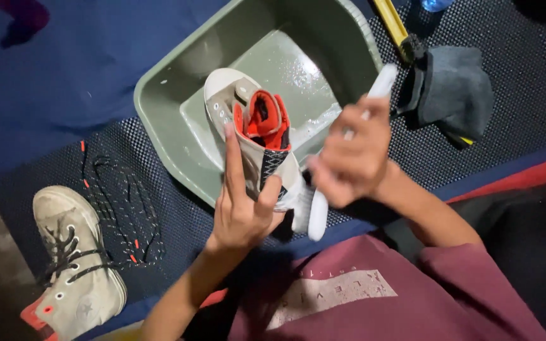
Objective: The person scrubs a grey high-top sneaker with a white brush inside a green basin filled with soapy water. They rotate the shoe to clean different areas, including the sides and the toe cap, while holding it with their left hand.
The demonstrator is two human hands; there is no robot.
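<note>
My left hand [242,203] grips a beige high-top sneaker [261,136] with an orange-red lining, holding it tilted over a green plastic basin [178,76]. My right hand [352,158] is closed around a white brush handle [318,215] that runs from beside the shoe's heel up past my knuckles. The brush head is hidden against the shoe. The basin holds shallow soapy water.
A second beige sneaker [77,265] with black laces lies at the lower left on a dark dotted mat [159,208]. A loose black lace [121,202] lies beside it. A dark grey cloth [453,91] and a yellow-handled tool [390,22] rest at the upper right.
</note>
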